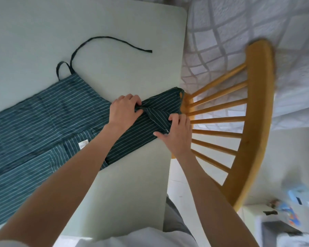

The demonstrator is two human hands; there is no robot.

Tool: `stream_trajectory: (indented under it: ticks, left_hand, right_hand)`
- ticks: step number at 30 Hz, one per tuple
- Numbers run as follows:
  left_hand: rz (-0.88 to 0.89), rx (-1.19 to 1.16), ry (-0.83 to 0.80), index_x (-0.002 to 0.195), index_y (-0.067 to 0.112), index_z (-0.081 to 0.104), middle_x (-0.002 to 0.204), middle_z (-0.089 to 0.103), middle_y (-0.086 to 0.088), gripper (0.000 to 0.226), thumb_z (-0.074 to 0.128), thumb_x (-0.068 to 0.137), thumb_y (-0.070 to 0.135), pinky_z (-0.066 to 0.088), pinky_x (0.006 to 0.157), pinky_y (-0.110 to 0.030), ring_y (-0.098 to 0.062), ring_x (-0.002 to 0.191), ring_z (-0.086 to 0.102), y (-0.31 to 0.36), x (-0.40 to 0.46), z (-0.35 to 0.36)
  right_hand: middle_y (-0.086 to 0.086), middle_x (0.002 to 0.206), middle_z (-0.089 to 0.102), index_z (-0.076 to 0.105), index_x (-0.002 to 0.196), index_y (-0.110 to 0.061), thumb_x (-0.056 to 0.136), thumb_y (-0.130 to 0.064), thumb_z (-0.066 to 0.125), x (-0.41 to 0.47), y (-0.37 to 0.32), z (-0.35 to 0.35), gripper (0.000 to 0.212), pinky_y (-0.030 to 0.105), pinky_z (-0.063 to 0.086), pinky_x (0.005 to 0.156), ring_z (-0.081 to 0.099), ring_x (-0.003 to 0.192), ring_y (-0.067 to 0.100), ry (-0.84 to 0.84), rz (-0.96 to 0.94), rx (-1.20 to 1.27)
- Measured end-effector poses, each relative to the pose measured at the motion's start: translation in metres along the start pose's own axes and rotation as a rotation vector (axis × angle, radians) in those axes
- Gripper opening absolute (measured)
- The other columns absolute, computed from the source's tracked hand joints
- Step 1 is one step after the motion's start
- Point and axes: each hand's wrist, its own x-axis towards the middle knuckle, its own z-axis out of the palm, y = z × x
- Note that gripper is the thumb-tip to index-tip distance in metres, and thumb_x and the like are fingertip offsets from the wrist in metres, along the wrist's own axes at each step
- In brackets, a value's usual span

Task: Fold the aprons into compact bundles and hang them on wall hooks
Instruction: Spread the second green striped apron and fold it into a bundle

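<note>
A dark green apron [43, 122] with thin white stripes lies spread on the pale table [123, 32], its bib end toward the right edge. A waist tie [103, 39] curls loose across the table behind it. My left hand [124, 110] pinches a bunched fold of the bib. My right hand [176, 132] grips the folded-over strap end of the bib by the table's right edge, where a small metal ring shows. A white label sits on a pocket near my left forearm.
A wooden spindle-back chair [253, 122] stands tight against the table's right edge, close to my right hand. Behind it lies a quilted white bed cover [239, 24]. Cluttered white furniture [283, 220] sits at the lower right.
</note>
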Motion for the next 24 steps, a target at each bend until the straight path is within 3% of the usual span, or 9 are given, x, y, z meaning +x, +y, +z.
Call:
stream_trajectory:
  ticks: [4,7,10,12,14,16,20,22,24]
  left_hand:
    - [0.074,-0.026,-0.014,0.101,0.020,0.062,0.100,0.064,-0.002,0.020,0.063,0.086,0.034,0.039,0.064,-0.029,-0.022,0.086,0.058,-0.005,-0.003,-0.001]
    - [0.093,-0.071,-0.012,0.098,0.019,0.068,0.104,0.065,0.001,0.019,0.063,0.086,0.034,0.044,0.066,-0.031,-0.021,0.089,0.060,-0.013,-0.007,0.001]
    - [0.078,-0.060,-0.019,0.102,0.018,0.069,0.110,0.064,0.002,0.022,0.063,0.087,0.033,0.043,0.071,-0.032,-0.021,0.099,0.056,-0.018,-0.004,0.002]
    - [0.060,-0.039,-0.036,0.104,0.018,0.068,0.113,0.063,0.001,0.024,0.064,0.086,0.033,0.043,0.074,-0.032,-0.020,0.102,0.053,-0.018,0.001,0.001]
    - [0.046,-0.028,-0.050,0.108,0.018,0.066,0.115,0.061,0.001,0.026,0.065,0.086,0.032,0.042,0.078,-0.032,-0.021,0.105,0.052,-0.017,0.005,0.000]
    - [0.043,-0.039,-0.045,0.115,0.021,0.060,0.118,0.059,-0.001,0.033,0.067,0.084,0.029,0.041,0.087,-0.035,-0.022,0.107,0.051,-0.014,0.007,0.000]
    - [0.232,-0.101,0.086,0.117,0.019,0.057,0.119,0.057,-0.003,0.038,0.065,0.080,0.016,0.043,0.090,-0.038,-0.024,0.106,0.051,-0.003,0.006,0.004]
    - [0.358,-0.109,0.127,0.110,0.016,0.061,0.112,0.060,-0.003,0.027,0.062,0.082,0.016,0.046,0.084,-0.035,-0.022,0.100,0.054,0.008,0.006,0.011]
    - [0.388,-0.100,0.101,0.109,0.013,0.063,0.112,0.060,-0.004,0.025,0.060,0.084,0.017,0.048,0.083,-0.035,-0.023,0.100,0.055,0.018,0.011,0.020]
  right_hand:
    - [0.005,0.083,0.060,0.059,0.093,-0.013,0.088,-0.023,0.062,0.015,0.009,-0.006,0.011,0.040,0.053,0.069,0.057,0.074,0.020,0.108,-0.083,0.096]
    - [0.000,0.076,0.063,0.060,0.097,-0.013,0.092,-0.021,0.055,0.042,0.013,-0.036,0.011,0.036,0.053,0.069,0.059,0.068,0.017,0.013,-0.170,0.086]
    - [-0.005,0.084,0.063,0.055,0.099,-0.018,0.088,-0.027,0.062,0.092,0.013,-0.068,0.017,0.024,0.049,0.068,0.059,0.072,0.010,-0.275,-0.107,0.146]
    - [-0.002,0.092,0.062,0.059,0.090,-0.019,0.084,-0.032,0.067,0.125,0.015,-0.080,0.017,0.029,0.046,0.077,0.057,0.084,0.015,-0.347,-0.165,-0.047]
    - [0.004,0.101,0.062,0.067,0.091,-0.018,0.086,-0.031,0.065,0.151,0.017,-0.080,0.014,0.036,0.043,0.086,0.054,0.096,0.022,-0.258,-0.247,-0.322]
    - [0.006,0.103,0.062,0.069,0.098,-0.016,0.091,-0.025,0.059,0.162,0.025,-0.074,0.016,0.035,0.042,0.087,0.054,0.097,0.023,-0.069,-0.200,-0.371]
    - [0.000,0.097,0.064,0.063,0.100,-0.015,0.094,-0.023,0.054,0.127,0.035,-0.068,0.013,0.020,0.048,0.074,0.059,0.082,0.012,0.190,0.143,0.118]
    - [-0.005,0.085,0.062,0.061,0.099,-0.013,0.093,-0.025,0.056,0.087,0.032,-0.060,0.015,0.014,0.044,0.067,0.056,0.071,0.007,0.204,0.250,0.286]
    - [-0.007,0.086,0.059,0.060,0.103,-0.012,0.092,-0.030,0.058,0.054,0.030,-0.042,0.022,0.019,0.044,0.072,0.056,0.077,0.008,0.125,0.336,0.319]
